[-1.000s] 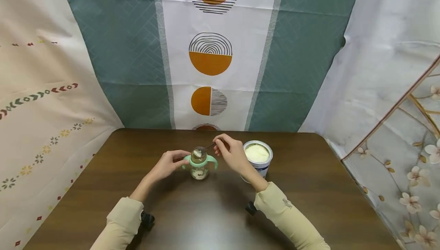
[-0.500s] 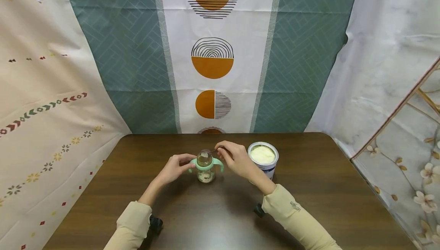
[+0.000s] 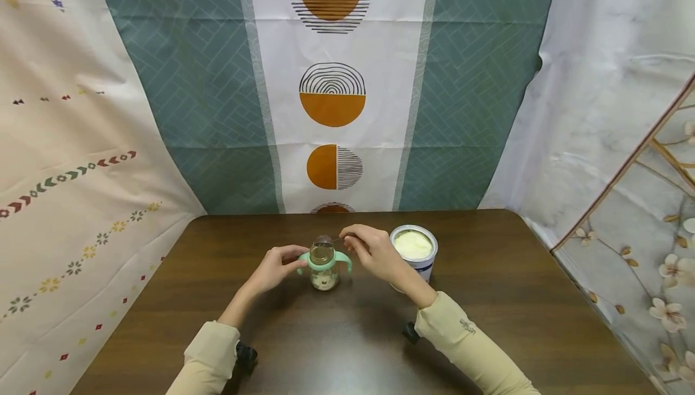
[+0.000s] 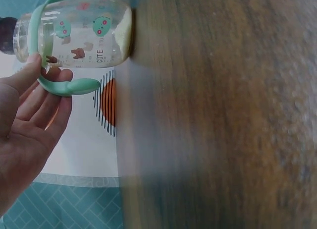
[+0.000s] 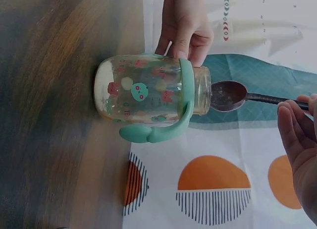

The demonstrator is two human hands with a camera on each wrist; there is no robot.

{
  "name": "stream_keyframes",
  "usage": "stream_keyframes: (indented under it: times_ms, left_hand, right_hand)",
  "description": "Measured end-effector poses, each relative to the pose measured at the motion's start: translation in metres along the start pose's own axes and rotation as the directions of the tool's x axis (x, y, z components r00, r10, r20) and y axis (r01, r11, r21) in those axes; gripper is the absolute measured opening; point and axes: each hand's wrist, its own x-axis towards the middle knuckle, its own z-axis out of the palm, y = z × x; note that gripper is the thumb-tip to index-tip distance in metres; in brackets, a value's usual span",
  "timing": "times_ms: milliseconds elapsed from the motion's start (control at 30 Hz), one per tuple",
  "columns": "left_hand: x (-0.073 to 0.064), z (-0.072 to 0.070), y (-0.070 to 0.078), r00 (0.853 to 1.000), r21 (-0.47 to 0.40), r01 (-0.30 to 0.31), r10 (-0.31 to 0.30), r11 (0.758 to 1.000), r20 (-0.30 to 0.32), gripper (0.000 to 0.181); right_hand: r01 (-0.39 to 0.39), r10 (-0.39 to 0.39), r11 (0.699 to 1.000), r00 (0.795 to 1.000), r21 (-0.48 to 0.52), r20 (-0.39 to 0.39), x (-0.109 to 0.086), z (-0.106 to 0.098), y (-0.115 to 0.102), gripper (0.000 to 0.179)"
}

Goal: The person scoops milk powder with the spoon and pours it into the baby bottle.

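Just below the centre of the head view, a baby bottle [image 3: 324,271] is stood upright on the dark wooden table [image 3: 336,347]. Its clear wall is printed with small green and reddish cartoon figures, and pale powder [image 5: 103,85] is gathered at its bottom. Its neck is ringed by a mint-green collar [image 5: 186,83], from which two curved handles are extended to either side. The bottle is steadied by the left hand [image 3: 277,267], seen to the left of it: the thumb is pressed on the green ring where the near handle begins, and the other fingers are curled behind, so that it is clamped between them. By the right hand [image 3: 371,253], seen to the right of the bottle, the thin handle of a dark spoon [image 5: 228,95] is pinched between thumb and fingers. The spoon's bowl is held at the bottle's open mouth; whether the rim is touched cannot be told. Farther right, beyond the right hand, an open tin [image 3: 428,267] is placed, filled high with pale yellow powder [image 3: 412,244] and partly hidden by the wrist. Both forearms are covered by cream sleeves [image 3: 469,344]. Across the top of the frame, a teal and white patterned cloth [image 3: 209,105] is hung behind the table
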Motion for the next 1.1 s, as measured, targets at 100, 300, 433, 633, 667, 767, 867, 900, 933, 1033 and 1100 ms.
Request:
stream_keyframes:
  times_ms: [100, 300, 433, 633, 667, 767, 867, 900, 933, 1033, 1100]
  left_hand:
    - [-0.003, 0.0, -0.002, 1.0, -0.002, 0.013, -0.013, 1.0, -0.002, 0.03]
    - [-0.004, 0.001, -0.004, 1.0, -0.012, 0.008, -0.008, 1.0, 0.001, 0.03]
    - [-0.003, 0.001, -0.005, 1.0, -0.018, 0.004, -0.004, 1.0, 0.0, 0.03]
    - [-0.001, 0.001, -0.004, 1.0, -0.022, 0.001, -0.001, 1.0, 0.006, 0.031]
    - [0.0, 0.001, -0.004, 1.0, -0.023, 0.001, 0.0, 1.0, 0.008, 0.032]
    - [0.0, 0.001, -0.003, 1.0, -0.025, 0.002, -0.002, 1.0, 0.006, 0.032]
    - [0.0, 0.001, -0.003, 1.0, -0.025, -0.001, 0.001, 1.0, 0.002, 0.032]
    - [0.001, 0.001, -0.003, 1.0, -0.025, -0.001, 0.001, 1.0, -0.001, 0.031]
    - [0.0, 0.001, -0.003, 1.0, -0.024, -0.001, 0.001, 1.0, -0.004, 0.031]
    - [0.0, 0.002, -0.004, 1.0, -0.023, -0.007, 0.007, 1.0, -0.011, 0.03]
    - [-0.001, 0.002, -0.004, 1.0, -0.02, -0.013, 0.013, 1.0, -0.015, 0.03]
  right_hand:
    - [-0.023, 0.024, 0.999, 1.0, 0.022, -0.017, -0.001, 0.002, 0.0, 0.011]
    - [-0.084, 0.09, 0.992, 0.994, 0.093, -0.062, -0.005, 0.003, 0.002, 0.012]
    - [-0.148, 0.163, 0.978, 0.982, 0.149, -0.094, -0.002, -0.001, -0.006, 0.013]
    - [-0.261, 0.293, 0.942, 0.945, 0.211, -0.141, 0.008, -0.014, -0.031, 0.013]
    - [-0.276, 0.311, 0.936, 0.939, 0.22, -0.148, 0.008, -0.014, -0.031, 0.014]
    - [-0.313, 0.359, 0.916, 0.919, 0.25, -0.162, 0.008, -0.015, -0.029, 0.015]
    - [-0.356, 0.413, 0.889, 0.895, 0.287, -0.171, 0.009, -0.016, -0.027, 0.016]
    - [-0.373, 0.437, 0.875, 0.883, 0.307, -0.172, 0.009, -0.017, -0.026, 0.017]
    - [-0.393, 0.463, 0.86, 0.869, 0.325, -0.175, 0.009, -0.018, -0.025, 0.018]
    - [-0.449, 0.543, 0.806, 0.821, 0.387, -0.178, 0.01, -0.019, -0.023, 0.02]
    - [-0.478, 0.588, 0.769, 0.789, 0.424, -0.177, 0.01, -0.021, -0.021, 0.021]
